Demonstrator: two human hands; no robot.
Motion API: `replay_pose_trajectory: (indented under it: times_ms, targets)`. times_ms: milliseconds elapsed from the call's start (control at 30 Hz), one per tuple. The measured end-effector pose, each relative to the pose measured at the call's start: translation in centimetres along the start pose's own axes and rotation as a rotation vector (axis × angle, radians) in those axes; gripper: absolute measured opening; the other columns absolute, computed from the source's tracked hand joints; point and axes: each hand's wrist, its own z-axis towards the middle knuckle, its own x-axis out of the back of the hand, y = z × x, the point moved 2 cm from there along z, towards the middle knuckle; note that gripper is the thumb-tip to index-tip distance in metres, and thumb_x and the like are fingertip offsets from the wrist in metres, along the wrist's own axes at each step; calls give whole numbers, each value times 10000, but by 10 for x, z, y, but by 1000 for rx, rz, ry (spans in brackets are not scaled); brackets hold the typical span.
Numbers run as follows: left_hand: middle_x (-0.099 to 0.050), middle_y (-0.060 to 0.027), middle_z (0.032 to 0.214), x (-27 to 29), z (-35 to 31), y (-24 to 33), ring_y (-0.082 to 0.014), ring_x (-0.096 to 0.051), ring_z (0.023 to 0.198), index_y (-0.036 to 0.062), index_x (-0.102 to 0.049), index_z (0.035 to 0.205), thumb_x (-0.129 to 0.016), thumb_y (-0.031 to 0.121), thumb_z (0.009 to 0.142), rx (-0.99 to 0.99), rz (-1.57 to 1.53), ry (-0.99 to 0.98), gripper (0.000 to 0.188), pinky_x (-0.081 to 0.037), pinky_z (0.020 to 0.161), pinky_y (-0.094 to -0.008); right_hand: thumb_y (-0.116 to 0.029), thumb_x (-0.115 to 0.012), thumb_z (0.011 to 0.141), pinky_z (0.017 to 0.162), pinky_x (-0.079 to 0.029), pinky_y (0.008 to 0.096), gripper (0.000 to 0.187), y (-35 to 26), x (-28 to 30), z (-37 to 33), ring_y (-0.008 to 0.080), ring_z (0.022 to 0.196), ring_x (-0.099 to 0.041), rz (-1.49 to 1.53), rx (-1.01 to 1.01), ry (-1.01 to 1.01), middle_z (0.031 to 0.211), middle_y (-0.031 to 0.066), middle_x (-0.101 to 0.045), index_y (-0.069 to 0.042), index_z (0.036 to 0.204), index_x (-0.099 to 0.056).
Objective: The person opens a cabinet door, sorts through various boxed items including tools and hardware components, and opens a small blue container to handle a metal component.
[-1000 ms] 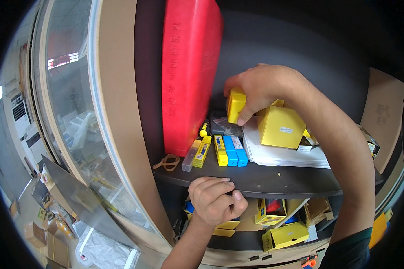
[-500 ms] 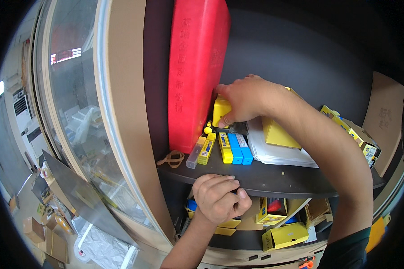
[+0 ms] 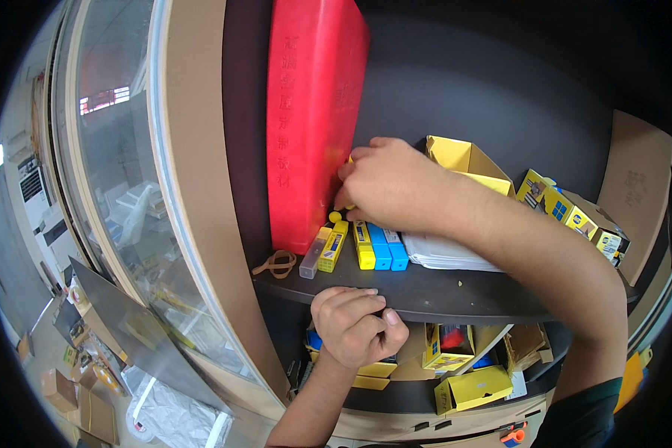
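Observation:
My right hand (image 3: 388,183) reaches across the shelf, its fingers bent in beside a tall red case (image 3: 310,127). It covers most of a yellow container, of which only slivers show, so whatever the fingers grip is hidden. Just below are a small yellow ball-shaped piece (image 3: 335,216), a clear grey tube case (image 3: 314,255), a yellow tube case (image 3: 333,248), another yellow case (image 3: 365,250) and two blue cases (image 3: 378,250), side by side. In front of the shelf edge, my left hand (image 3: 357,326) is curled closed, thumb against the fingers; its inside is hidden.
Right of my hand, an open yellow carton (image 3: 467,160) stands by a stack of white sheets (image 3: 448,254). More yellow boxes (image 3: 575,216) lie against a cardboard panel (image 3: 638,194). A brown band (image 3: 276,264) sits at the left. The lower shelf holds yellow boxes (image 3: 474,390).
My right hand has lowered its fingers and turned in front of the yellow container, now hiding most of it. The view has shifted slightly. My left hand keeps its curled pose.

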Motion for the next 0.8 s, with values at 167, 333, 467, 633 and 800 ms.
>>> replay_pose_trajectory:
  times_ms: [167, 333, 467, 633, 800]
  targets:
    - [-674, -29, 1010, -1, 2, 1, -232, -689, 898, 159, -518, 858, -757, 86, 848, 14, -21, 2, 249, -542, 863, -392, -303, -801, 946, 1032, -581, 433, 214, -4, -7, 3, 231, 1136, -756, -144, 6, -28, 1084, 20, -814, -203, 1124, -864]
    - [-662, -25, 1002, -3, 1, 1, -233, -692, 885, 159, -516, 848, -762, 86, 846, 15, -35, 5, 257, -545, 857, -394, -218, -793, 932, 950, -625, 389, 204, -8, -22, 11, 219, 1089, -782, -141, 96, -59, 1070, 16, -812, -205, 1129, -846]
    - [-666, -28, 1002, 1, 3, 1, -236, -691, 874, 154, -519, 865, -770, 88, 843, 18, -20, -1, 260, -543, 859, -400, -193, -773, 938, 868, -638, 364, 146, -12, -19, 14, 206, 1015, -799, -250, 138, -30, 964, 23, -805, -192, 1070, -837]
    - [-670, -33, 1003, 0, 3, 2, -243, -687, 879, 153, -519, 842, -775, 89, 845, 19, -7, 27, 263, -536, 855, -404, -217, -761, 959, 781, -632, 359, 101, -14, -21, 15, 216, 888, -811, -321, 161, 0, 812, 20, -784, -180, 1025, -828]
    - [-689, -40, 960, -3, 5, 6, -259, -695, 867, 128, -584, 771, -795, 104, 796, 63, -21, 61, 213, -555, 822, -410, -241, -761, 948, 729, -624, 372, 110, -7, -25, 14, 219, 840, -810, -302, 205, 40, 786, 23, -777, -148, 978, -812]
